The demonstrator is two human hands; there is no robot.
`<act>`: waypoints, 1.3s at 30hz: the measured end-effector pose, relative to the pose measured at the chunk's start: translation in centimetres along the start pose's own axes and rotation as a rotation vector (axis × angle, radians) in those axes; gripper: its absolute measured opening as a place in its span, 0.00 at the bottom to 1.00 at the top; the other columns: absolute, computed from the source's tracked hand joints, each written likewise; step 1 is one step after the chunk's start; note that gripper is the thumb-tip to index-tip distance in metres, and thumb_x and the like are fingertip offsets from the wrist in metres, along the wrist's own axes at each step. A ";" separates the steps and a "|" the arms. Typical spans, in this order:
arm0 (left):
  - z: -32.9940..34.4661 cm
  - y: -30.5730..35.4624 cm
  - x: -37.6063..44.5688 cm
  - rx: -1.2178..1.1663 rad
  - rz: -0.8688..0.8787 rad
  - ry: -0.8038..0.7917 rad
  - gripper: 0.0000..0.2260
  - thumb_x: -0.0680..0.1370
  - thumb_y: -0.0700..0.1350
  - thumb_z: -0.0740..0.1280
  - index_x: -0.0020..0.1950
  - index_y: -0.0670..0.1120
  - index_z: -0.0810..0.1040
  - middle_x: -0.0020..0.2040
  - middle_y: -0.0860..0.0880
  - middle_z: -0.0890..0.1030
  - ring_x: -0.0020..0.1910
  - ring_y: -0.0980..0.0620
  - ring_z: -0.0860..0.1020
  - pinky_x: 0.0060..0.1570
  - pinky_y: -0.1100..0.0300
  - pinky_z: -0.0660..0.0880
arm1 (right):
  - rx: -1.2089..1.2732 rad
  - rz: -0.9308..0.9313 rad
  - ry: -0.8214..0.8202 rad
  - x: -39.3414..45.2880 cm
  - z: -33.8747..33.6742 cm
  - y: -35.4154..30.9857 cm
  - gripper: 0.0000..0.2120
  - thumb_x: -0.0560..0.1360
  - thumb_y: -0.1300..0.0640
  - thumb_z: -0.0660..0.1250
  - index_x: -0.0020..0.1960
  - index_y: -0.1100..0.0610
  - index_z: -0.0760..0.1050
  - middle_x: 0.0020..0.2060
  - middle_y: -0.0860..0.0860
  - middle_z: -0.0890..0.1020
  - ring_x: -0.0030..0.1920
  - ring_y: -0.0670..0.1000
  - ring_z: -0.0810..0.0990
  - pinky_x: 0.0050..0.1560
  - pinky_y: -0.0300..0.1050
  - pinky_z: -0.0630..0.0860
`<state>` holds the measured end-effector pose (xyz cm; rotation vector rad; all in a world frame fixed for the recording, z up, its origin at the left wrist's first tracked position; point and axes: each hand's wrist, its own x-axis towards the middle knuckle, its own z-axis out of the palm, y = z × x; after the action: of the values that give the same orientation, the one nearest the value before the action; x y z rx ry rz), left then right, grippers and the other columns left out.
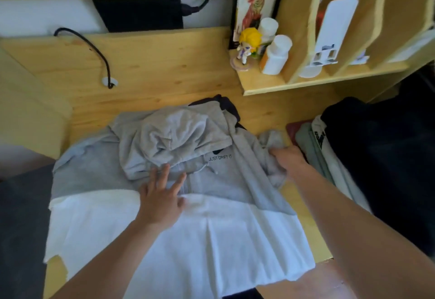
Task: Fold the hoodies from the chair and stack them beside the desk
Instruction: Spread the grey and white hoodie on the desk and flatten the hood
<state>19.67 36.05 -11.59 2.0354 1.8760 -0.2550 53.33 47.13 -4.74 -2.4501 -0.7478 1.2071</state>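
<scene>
A grey and white hoodie [164,223] lies spread face up on the wooden desk [164,75], hood crumpled at the top, its chest lettered "JUST DRIFT IT". My left hand [161,197] presses flat on its chest, fingers spread, where the grey meets the white. My right hand [290,160] grips the bunched grey sleeve [273,141] at the hoodie's right side. A pile of clothes [317,148], grey, white and dark red, lies to the right of the desk's edge with a black garment [376,157] beside it.
A shelf [282,84] at the back right carries a yellow-haired figurine [247,44], two white bottles [275,54] and a framed picture [256,0]. A black cable [94,49] runs into a hole in the desk. Dark floor lies to the left.
</scene>
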 end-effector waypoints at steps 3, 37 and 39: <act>-1.0 0.7 0.5 0.011 -0.059 -0.104 0.30 0.82 0.56 0.59 0.82 0.63 0.50 0.84 0.48 0.40 0.82 0.39 0.40 0.75 0.41 0.61 | 0.248 -0.181 0.017 -2.1 -2.5 -1.4 0.18 0.75 0.55 0.72 0.62 0.61 0.76 0.54 0.57 0.82 0.52 0.56 0.81 0.51 0.49 0.78; -3.5 -3.3 -6.7 -0.732 -0.379 0.177 0.16 0.80 0.39 0.65 0.67 0.49 0.76 0.62 0.51 0.76 0.59 0.54 0.77 0.57 0.61 0.71 | -1.010 -1.166 0.058 -5.0 13.0 -2.9 0.33 0.71 0.58 0.71 0.73 0.52 0.62 0.69 0.55 0.65 0.69 0.60 0.62 0.71 0.58 0.65; -3.7 -4.0 -6.7 -0.775 -0.405 0.166 0.16 0.80 0.38 0.65 0.67 0.48 0.76 0.61 0.51 0.76 0.55 0.56 0.77 0.55 0.63 0.71 | -1.122 -1.220 0.102 -4.0 14.2 -3.9 0.33 0.72 0.54 0.71 0.73 0.52 0.62 0.67 0.54 0.69 0.67 0.59 0.66 0.72 0.57 0.63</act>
<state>14.61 31.48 -6.30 1.1851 2.0310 0.4890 38.71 48.62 -8.83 -1.7622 -2.7947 0.1046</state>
